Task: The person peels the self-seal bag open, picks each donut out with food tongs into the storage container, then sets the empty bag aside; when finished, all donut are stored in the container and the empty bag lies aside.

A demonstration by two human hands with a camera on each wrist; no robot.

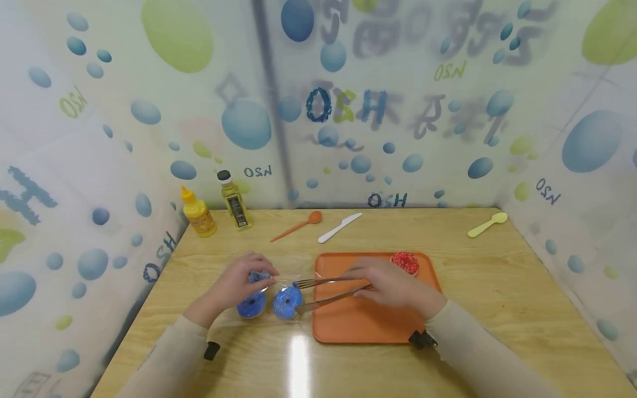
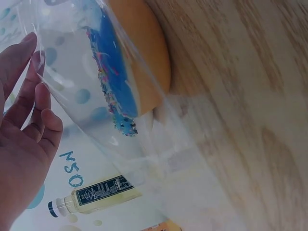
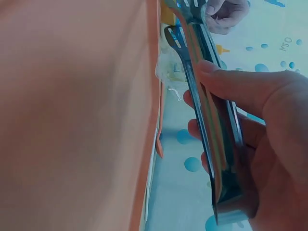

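My left hand [image 1: 244, 284] pinches the edge of a clear plastic bag [image 2: 159, 154]. Inside or under the film, a blue-iced doughnut [image 1: 251, 305] with sprinkles lies on the table, and part of another blue doughnut [image 1: 259, 276] shows behind the fingers. Right of these is a third blue doughnut [image 1: 285, 302]; whether the film covers it I cannot tell. My right hand [image 1: 383, 281] grips metal tongs [image 3: 211, 101] with slotted ends. Their arms are spread, and the tips reach the right side of the third doughnut. Below the right hand is an orange tray [image 1: 358, 326].
A red-iced doughnut [image 1: 405, 263] sits in the tray's far right corner. Along the back lie an orange spoon [image 1: 298, 225], a white knife [image 1: 340, 228] and a yellow spoon [image 1: 487, 225]. A yellow squeeze bottle [image 1: 199, 214] and an oil bottle [image 1: 235, 203] stand at back left.
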